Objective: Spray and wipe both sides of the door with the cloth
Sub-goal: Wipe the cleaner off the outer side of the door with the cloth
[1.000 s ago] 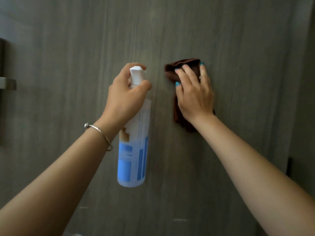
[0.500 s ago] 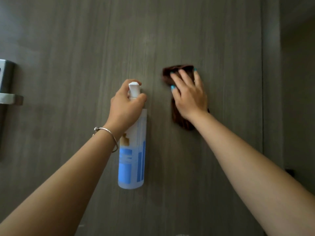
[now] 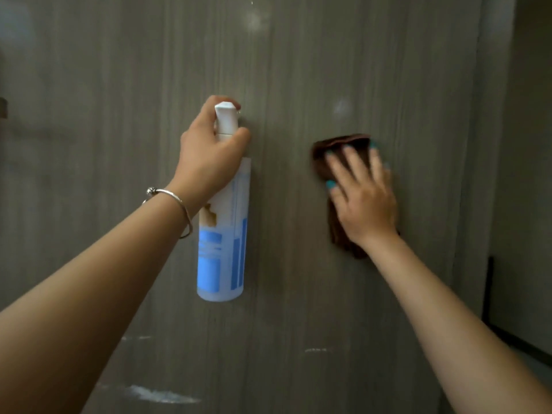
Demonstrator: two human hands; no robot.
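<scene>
Both hands were busy: left hand (image 3: 210, 156) gripped the spray bottle (image 3: 224, 234), right hand (image 3: 363, 195) pressed the cloth (image 3: 339, 141) flat on the door (image 3: 119, 115). Best bet (I reckon) was wiping with overlapping strokes along the grain.

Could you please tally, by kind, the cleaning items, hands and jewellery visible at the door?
Spray bottle: 1
Cloth: 1
Hands: 2, left hand and right hand
Bracelet: 1
Total: 5
</scene>
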